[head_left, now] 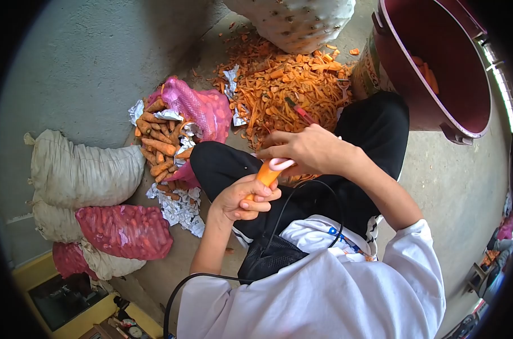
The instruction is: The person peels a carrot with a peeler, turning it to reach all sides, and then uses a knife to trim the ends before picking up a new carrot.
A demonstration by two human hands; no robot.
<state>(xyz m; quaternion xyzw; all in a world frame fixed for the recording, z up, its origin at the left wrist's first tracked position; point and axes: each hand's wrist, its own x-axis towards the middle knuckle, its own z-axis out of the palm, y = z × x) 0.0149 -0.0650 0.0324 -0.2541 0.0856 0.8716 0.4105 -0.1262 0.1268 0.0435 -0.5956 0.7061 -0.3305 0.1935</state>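
Observation:
My left hand (pixel 248 198) is wrapped round a peeled orange carrot (pixel 267 174), held tilted above my lap. My right hand (pixel 307 150) is at the carrot's upper end, its fingers bent round a pale pink peeler (pixel 281 164) that touches the carrot. Much of the peeler is hidden under the fingers. Just beyond my hands lies a wide heap of orange peelings (pixel 268 85), with a red-handled tool (pixel 304 113) on top. Left of my knee, unpeeled carrots (pixel 160 144) spill from an open pink mesh bag (pixel 197 107) among crumpled paper.
A large maroon tub (pixel 417 107) with some carrots inside stands at the upper right. A white sack (pixel 301 22) is at the top. Full white sacks (pixel 87 169) and a red mesh bag (pixel 126 231) lie along the left wall. A black cable (pixel 180 282) runs across my shirt.

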